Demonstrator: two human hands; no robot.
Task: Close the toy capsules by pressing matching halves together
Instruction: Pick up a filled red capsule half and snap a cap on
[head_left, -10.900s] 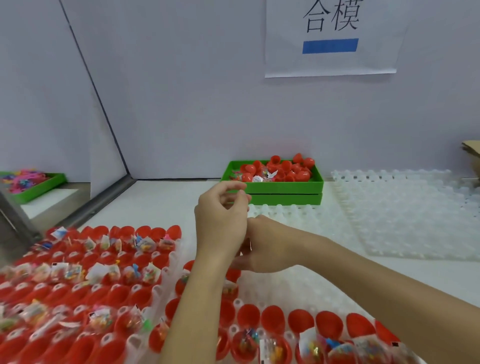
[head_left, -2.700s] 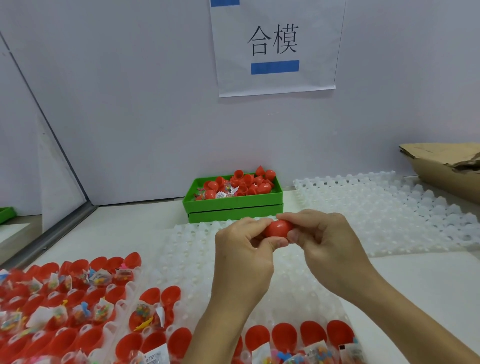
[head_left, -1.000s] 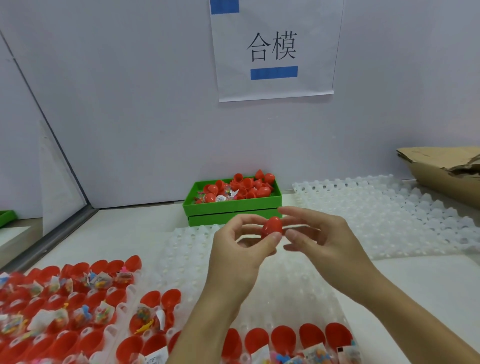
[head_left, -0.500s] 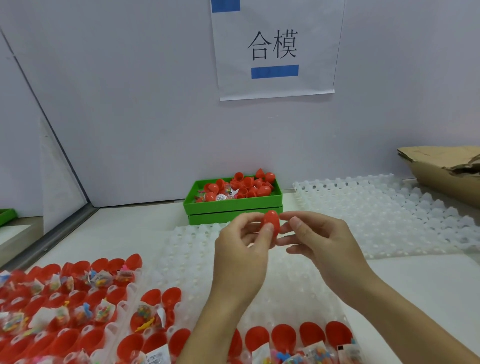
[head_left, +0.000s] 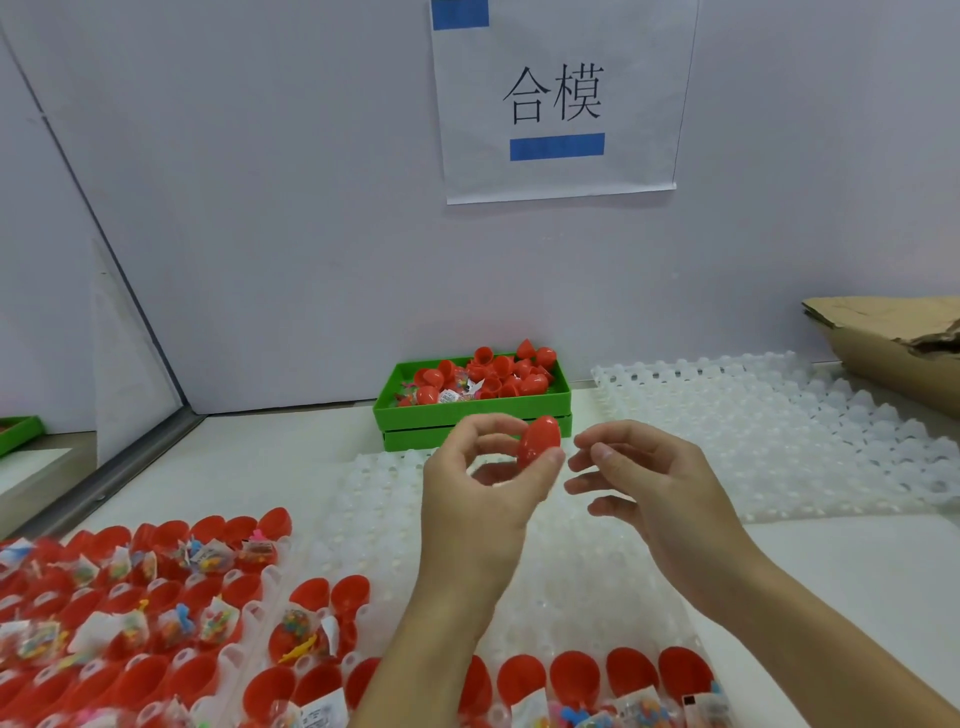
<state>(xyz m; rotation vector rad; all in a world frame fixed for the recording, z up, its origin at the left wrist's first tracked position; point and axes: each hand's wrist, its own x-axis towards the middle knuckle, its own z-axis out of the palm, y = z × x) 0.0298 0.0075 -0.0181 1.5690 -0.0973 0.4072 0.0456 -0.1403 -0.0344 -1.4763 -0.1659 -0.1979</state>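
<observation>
My left hand (head_left: 478, 493) pinches a closed red egg-shaped capsule (head_left: 539, 442) between thumb and fingertips, held upright above the white tray. My right hand (head_left: 649, 483) hovers just to the right of the capsule with loosely bent fingers, apart from it and holding nothing. Open red capsule halves (head_left: 574, 675) with small bagged toys sit in the clear tray (head_left: 519, 613) below my hands. More filled red halves (head_left: 156, 597) fill a second tray at the lower left.
A green bin (head_left: 472, 410) with loose red capsules stands against the back wall. A white dimpled tray (head_left: 779, 431) lies at the right, a cardboard box (head_left: 893, 338) beyond it. A paper sign (head_left: 556, 98) hangs on the wall.
My right hand has let go of the capsule and drawn slightly to the right. My left hand has turned the capsule upright and keeps hold of it.
</observation>
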